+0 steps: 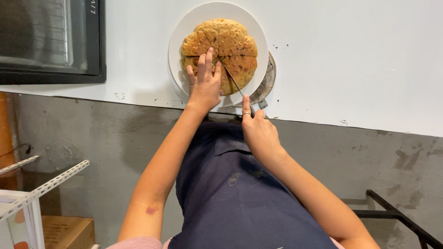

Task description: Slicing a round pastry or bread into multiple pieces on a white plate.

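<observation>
Two hands work the round flatbread (219, 46): left hand (203, 82) presses flat, fingers spread; right hand (256, 127) pinches the knife (236, 85), mid-slice toward five o'clock (next, press through steadily).

Oven (50, 41) blocks the left; bare counter (360, 60) lies open rightward.

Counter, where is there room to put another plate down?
The white counter is bare right of the plate and metal tin. A smaller bare strip lies between oven and plate. The near edge is crowded by left hand, right hand and knife.
</observation>
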